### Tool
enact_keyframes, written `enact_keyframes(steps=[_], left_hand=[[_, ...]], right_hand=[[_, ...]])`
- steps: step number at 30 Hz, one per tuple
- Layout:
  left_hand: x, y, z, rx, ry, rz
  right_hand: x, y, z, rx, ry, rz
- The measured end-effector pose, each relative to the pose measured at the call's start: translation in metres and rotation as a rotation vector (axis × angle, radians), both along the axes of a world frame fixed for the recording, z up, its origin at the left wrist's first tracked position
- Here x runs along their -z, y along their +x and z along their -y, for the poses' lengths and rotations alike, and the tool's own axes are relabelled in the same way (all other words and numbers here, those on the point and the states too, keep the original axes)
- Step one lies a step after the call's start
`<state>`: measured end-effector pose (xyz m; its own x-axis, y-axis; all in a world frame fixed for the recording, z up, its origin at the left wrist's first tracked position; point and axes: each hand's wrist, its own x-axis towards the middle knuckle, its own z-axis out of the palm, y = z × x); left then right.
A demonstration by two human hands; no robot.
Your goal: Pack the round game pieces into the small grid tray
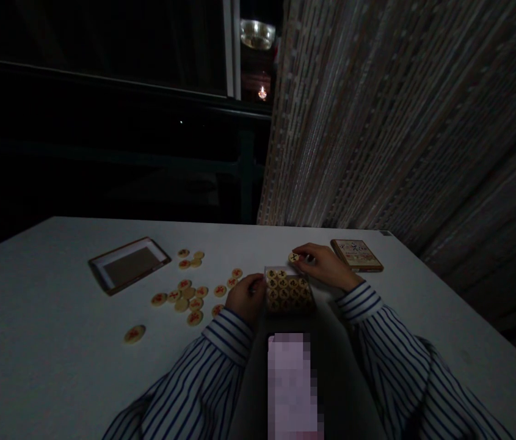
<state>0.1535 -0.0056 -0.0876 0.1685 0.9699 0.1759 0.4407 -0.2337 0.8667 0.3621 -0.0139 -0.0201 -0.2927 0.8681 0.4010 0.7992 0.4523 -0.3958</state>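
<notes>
My right hand pinches a round Chinese chess piece with a dark character, above the back right of a clear plastic box. Rows of pieces with dark characters lie in the box; its back row is only partly filled. At the box's left side, my left hand is closed with its fingertips on the box edge. Left of that hand, several loose pieces with red characters are scattered on the white table, a few of them face down.
An open shallow box lid lies at the back left. A printed flat box sits at the back right. In front of me is a phone with a lit, blurred screen. A string curtain hangs behind the table. The room is dim.
</notes>
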Motion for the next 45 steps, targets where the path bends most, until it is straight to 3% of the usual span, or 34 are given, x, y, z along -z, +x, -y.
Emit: enact_keyframes(steps=[6,16,45], left_hand=[[0.002,-0.001,0.0,0.016,0.014,-0.058],[0.002,-0.001,0.001,-0.011,0.013,-0.136],[0.0,-0.004,0.001,0.033,0.027,-0.17]], right_hand=[[0.011,0.004,-0.001,0.027,-0.102,0.102],[0.012,0.006,-0.002,0.024,-0.181,0.28],[0.007,-0.008,0.004,0.124,-0.215,0.611]])
